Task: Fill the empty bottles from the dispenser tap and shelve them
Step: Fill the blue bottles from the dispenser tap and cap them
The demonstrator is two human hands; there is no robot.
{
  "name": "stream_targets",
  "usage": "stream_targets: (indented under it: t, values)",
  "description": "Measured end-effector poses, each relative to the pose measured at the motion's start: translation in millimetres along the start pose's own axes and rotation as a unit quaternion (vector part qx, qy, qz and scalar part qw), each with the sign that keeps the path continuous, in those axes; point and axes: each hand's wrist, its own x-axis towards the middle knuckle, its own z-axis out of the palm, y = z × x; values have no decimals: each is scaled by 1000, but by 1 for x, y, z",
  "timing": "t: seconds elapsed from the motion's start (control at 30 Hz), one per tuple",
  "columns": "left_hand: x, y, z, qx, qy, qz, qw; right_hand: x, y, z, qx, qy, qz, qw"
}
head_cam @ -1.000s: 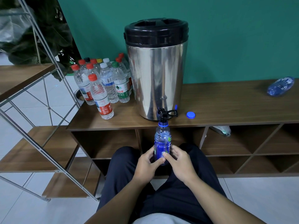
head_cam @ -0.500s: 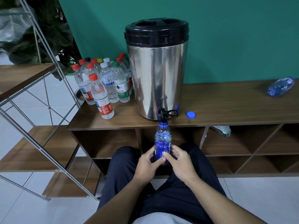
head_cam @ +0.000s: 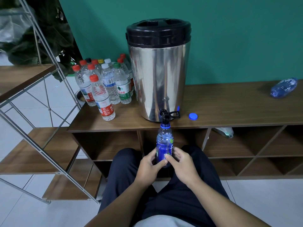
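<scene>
Both hands, left [head_cam: 148,167] and right [head_cam: 181,166], clasped round blue bottle [head_cam: 164,145], held upright with open neck directly beneath tap [head_cam: 165,115], long axis vertical, blue cap [head_cam: 193,116] lying just right of tap, nearer right hand

Capped bottles [head_cam: 105,86] crowding dispenser's [head_cam: 158,76] left
</scene>
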Motion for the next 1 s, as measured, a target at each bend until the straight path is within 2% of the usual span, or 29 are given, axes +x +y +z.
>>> stream_targets:
  t: [1.0]
  values:
    - [-1,2,0,-3,-2,7,1000,-1,-2,1,23,0,-1,1000]
